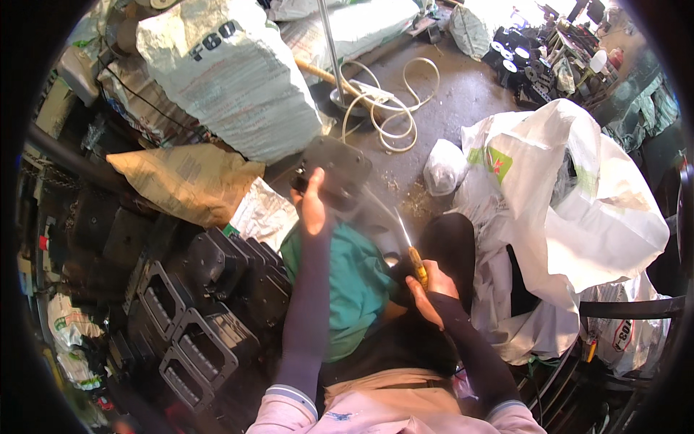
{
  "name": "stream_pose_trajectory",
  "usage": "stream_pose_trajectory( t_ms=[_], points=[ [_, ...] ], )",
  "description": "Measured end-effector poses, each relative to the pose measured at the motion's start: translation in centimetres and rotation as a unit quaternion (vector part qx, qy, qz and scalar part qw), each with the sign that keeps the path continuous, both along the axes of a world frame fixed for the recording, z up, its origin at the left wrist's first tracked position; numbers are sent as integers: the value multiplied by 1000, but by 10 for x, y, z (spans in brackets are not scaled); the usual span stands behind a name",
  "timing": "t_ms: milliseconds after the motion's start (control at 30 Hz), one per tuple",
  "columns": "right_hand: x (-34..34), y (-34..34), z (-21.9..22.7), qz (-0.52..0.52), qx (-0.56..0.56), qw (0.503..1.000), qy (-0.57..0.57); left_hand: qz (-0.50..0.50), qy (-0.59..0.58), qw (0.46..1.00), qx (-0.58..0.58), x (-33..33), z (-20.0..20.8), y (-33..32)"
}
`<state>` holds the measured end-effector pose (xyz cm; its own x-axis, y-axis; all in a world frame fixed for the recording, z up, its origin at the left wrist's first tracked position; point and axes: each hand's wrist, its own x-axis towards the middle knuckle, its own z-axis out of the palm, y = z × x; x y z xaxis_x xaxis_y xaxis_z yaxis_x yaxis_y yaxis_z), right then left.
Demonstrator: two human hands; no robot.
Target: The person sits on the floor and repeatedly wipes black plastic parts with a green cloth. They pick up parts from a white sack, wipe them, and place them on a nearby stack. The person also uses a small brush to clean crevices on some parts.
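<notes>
My left hand (311, 202) grips the near-left edge of a dark, flat plastic casing (338, 165), held up ahead of my lap and smeared by motion. In my right hand (436, 289), above my right thigh, is a screwdriver (418, 265) with a yellow handle. Its thin shaft points forward and a little left, apart from the casing. A green cloth (347, 282) lies over my left leg, beneath my left forearm.
Several black plastic casings (210, 340) are stacked at my left. A large white sack (557, 188) stands open at my right. Ahead are a full woven sack (224, 79), a coiled pale hose (394, 108) and a metal pole (329, 43). Black parts (517, 61) heap up far right.
</notes>
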<state>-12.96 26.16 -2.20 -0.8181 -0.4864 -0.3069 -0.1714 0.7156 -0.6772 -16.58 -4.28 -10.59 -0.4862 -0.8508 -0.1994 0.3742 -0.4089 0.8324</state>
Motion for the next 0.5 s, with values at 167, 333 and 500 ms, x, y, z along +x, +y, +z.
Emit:
stream_pose_trajectory(
  t_ms=[167, 333, 500],
  points=[
    [54, 15, -41, 127, 130, 982, -50, -94, 122, 986, 59, 6, -16, -16],
    [36, 23, -23, 324, 115, 934, -93, -183, 206, 954, 121, 9, -8, -14],
    [-44, -35, -85, 85, 39, 994, -52, -192, 172, 963, 75, 12, 11, -3]
  ],
)
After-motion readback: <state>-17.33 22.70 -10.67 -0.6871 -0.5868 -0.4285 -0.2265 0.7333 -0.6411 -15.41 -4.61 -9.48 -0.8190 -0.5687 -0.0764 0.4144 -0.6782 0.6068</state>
